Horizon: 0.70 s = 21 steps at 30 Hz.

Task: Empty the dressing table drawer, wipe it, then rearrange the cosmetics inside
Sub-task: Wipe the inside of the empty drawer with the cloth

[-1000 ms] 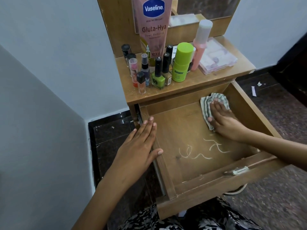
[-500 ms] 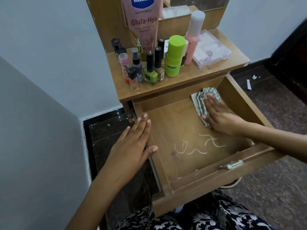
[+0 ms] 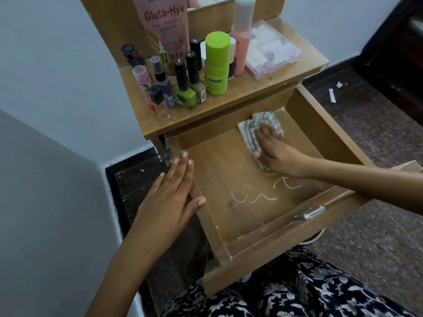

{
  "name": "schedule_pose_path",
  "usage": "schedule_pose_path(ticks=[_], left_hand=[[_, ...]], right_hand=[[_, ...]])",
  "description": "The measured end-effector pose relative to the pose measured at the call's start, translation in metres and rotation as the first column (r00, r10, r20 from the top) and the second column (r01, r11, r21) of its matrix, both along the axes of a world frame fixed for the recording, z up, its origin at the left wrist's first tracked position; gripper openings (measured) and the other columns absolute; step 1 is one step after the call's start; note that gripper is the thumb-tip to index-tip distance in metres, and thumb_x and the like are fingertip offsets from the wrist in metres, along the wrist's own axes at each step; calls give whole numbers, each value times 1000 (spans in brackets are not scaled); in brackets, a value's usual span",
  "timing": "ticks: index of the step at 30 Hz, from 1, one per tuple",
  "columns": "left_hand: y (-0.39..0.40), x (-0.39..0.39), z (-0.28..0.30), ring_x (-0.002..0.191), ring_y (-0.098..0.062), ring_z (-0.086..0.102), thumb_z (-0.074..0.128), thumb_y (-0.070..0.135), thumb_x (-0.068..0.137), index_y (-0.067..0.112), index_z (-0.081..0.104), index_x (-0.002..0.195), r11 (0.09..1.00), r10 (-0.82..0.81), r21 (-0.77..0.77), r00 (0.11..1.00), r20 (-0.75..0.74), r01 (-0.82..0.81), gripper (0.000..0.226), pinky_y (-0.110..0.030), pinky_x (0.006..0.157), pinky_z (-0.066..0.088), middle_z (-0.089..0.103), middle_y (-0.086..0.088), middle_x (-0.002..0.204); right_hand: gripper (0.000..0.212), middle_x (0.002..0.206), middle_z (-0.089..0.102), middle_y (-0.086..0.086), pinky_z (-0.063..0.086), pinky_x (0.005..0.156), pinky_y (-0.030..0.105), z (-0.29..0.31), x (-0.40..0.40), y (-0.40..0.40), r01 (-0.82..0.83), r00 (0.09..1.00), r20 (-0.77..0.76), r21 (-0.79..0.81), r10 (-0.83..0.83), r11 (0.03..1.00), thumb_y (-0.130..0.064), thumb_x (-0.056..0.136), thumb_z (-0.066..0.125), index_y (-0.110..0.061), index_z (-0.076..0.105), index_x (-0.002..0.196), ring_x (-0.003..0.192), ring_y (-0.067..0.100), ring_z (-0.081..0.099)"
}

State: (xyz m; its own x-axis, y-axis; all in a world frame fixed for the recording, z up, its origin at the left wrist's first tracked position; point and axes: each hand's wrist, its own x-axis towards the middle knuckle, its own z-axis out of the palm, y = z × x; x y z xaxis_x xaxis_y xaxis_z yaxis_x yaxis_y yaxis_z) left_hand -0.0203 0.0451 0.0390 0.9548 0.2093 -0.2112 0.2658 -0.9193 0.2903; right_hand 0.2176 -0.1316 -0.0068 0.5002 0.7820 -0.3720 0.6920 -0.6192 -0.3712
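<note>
Inside the open drawer (image 3: 304, 124), at its far right corner, a striped cloth (image 3: 250, 133) is pressed flat against the wooden floor by the right hand (image 3: 277, 152). Its fingers are laid out straight over the cloth, with nothing pinched or curled around. Nearer the front, white squiggly marks (image 3: 254, 197) are seen on the drawer floor, just beside the right wrist. The left wall of the drawer is touched by the left hand (image 3: 169, 200): fingers are held straight and together along the rim, the thumb is hooked over the edge, and nothing is gripped. On the tabletop (image 3: 229, 106) above, the cosmetics are stood in a cluster: a green stick (image 3: 217, 65), nail polish bottles (image 3: 184, 88), small spray bottles (image 3: 160, 85), a pink tube (image 3: 164, 26), a pink bottle (image 3: 241, 37), and a clear case (image 3: 272, 53) at the right.
</note>
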Motion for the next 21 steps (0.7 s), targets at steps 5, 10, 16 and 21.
schedule_pose_path(ticks=[5,10,16,21], left_hand=[[-1,0,4,130,2,-36,0,64,77,25,-24,139,1000,2,4,1000,0,-1,77,-17,107,-17,-38,12,143],[-3,0,6,132,3,-34,1,64,77,26,-23,140,1000,6,-9,1000,11,-6,77,-12,102,-22,-35,12,146],[-4,-1,5,133,2,-33,4,63,79,27,-24,139,1000,11,-22,1000,15,-11,75,-17,107,-17,-35,11,147],[-3,-1,5,135,0,-31,4,63,79,25,-23,140,1000,10,-20,1000,16,-10,77,-18,109,-15,-34,9,148]], right_hand=[[68,156,-22,8,-18,113,35,-7,-59,43,-314,947,81,12,312,949,-40,101,27,-13,-14,148,142,21,-25],[65,155,-24,5,-17,113,30,-9,-64,45,-462,877,152,-2,457,887,-42,101,23,-15,-15,148,140,15,-27],[67,155,-26,7,-14,117,34,0,-4,0,-263,957,108,-81,271,961,-45,100,20,-15,-19,146,141,16,-27],[69,155,-28,2,-14,113,31,0,22,-21,-54,995,75,-62,59,997,-46,99,21,-17,-21,146,138,11,-30]])
